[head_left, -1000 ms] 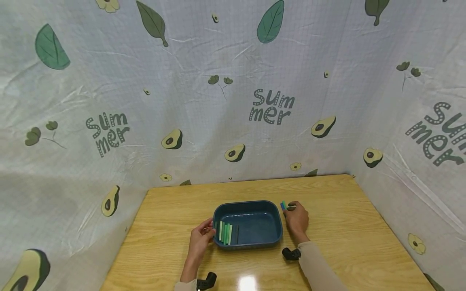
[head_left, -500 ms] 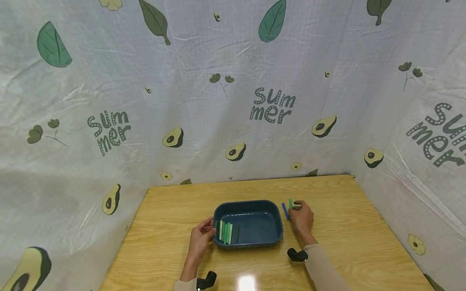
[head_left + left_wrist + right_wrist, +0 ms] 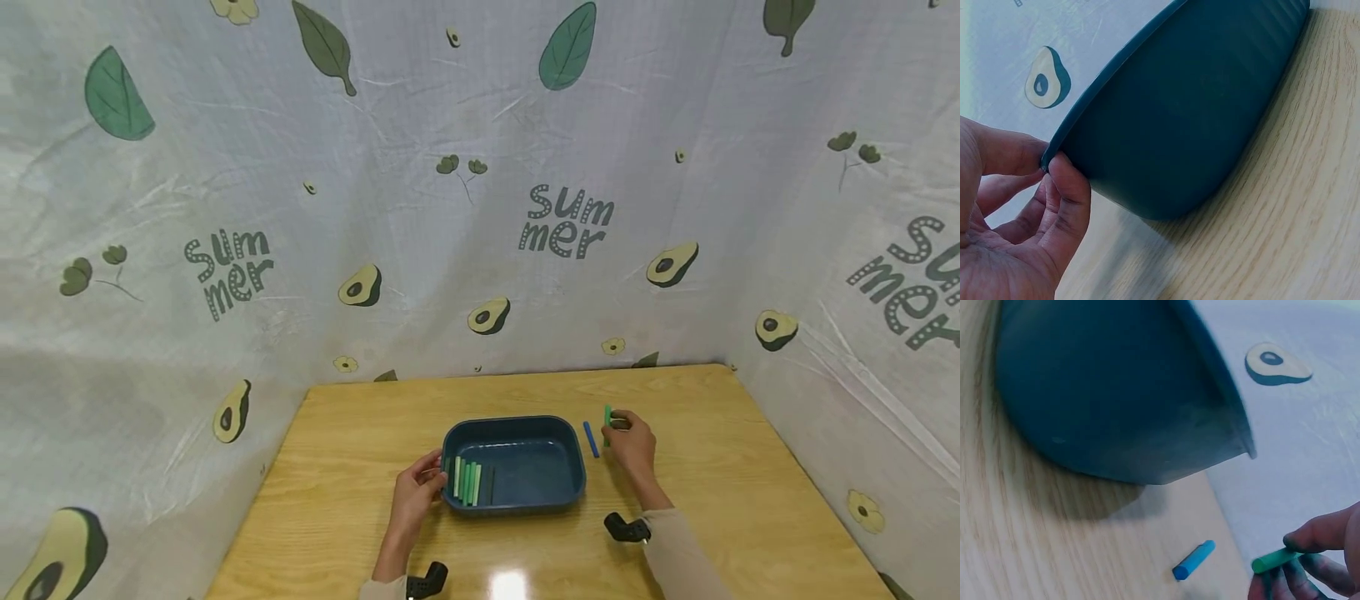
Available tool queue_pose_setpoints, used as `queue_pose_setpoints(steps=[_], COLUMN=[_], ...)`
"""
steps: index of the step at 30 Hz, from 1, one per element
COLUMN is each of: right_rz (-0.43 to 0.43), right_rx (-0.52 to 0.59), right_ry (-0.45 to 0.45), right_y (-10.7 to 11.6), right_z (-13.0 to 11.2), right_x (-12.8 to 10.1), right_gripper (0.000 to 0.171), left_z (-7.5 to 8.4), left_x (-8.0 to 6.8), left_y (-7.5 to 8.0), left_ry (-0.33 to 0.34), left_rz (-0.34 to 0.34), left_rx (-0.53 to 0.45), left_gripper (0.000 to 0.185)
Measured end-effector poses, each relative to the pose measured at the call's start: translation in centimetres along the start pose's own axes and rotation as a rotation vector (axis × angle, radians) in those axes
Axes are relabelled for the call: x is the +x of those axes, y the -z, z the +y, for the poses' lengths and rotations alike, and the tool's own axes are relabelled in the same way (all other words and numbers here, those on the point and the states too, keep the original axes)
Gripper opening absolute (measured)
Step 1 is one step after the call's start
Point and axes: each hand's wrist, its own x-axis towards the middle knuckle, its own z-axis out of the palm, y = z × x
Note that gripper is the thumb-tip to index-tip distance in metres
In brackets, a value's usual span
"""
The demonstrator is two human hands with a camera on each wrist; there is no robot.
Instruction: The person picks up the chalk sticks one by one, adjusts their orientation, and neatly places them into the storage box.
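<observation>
A dark blue-green plastic tub (image 3: 536, 487) stands on the wooden table, with several green and pale green pastel sticks (image 3: 468, 483) lined up along its left side. A darker stick (image 3: 491, 486) lies beside that row. At the tub's left end my left hand (image 3: 412, 500) pinches the rim between thumb and fingers. To the right of the tub, my right hand (image 3: 634, 443) holds a green pastel stick (image 3: 1274, 560) between thumb and fingertips, which look smudged. A blue pastel stick (image 3: 591, 439) lies on the table between the tub and this hand.
The wooden table (image 3: 375, 408) ends at the back against a pale hanging sheet (image 3: 420, 250) printed with avocados and leaves. More of this sheet closes in both sides. Each wrist wears a small black camera (image 3: 627, 528).
My right hand has moved right with the green stick, away from the blue one, which now lies alone on the table. My left hand keeps hold of the tub's rim.
</observation>
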Motion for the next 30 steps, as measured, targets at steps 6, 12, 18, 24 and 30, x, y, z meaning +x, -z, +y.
queue_pose_setpoints(steps=[6, 12, 18, 24, 30], right_rz=[-0.049, -0.164, -0.292, -0.351, -0.396], right_rx=[0.053, 0.248, 0.402, 0.466, 0.530], right_ry=[-0.017, -0.075, -0.117, -0.113, -0.096], right_y=[0.7, 1.2, 1.8, 2.5, 3.0], right_z=[0.2, 0.0, 0.3, 0.2, -0.2], right_x=[-0.2, 0.0, 0.2, 0.2, 0.2], right_gripper=[0.044, 0.050, 0.056, 0.058, 0.061], left_z=[-0.2, -0.2, -0.1, -0.1, -0.1], left_x=[-0.1, 0.0, 0.1, 0.1, 0.1], left_y=[-0.1, -0.1, 0.0, 0.0, -0.1], left_ry=[-0.002, -0.011, -0.012, -0.011, -0.009], left_rz=[0.002, 0.006, 0.008, 0.007, 0.006], left_rx=[0.001, 0.003, 0.003, 0.002, -0.002], left_gripper=[0.045, 0.044, 0.044, 0.044, 0.045])
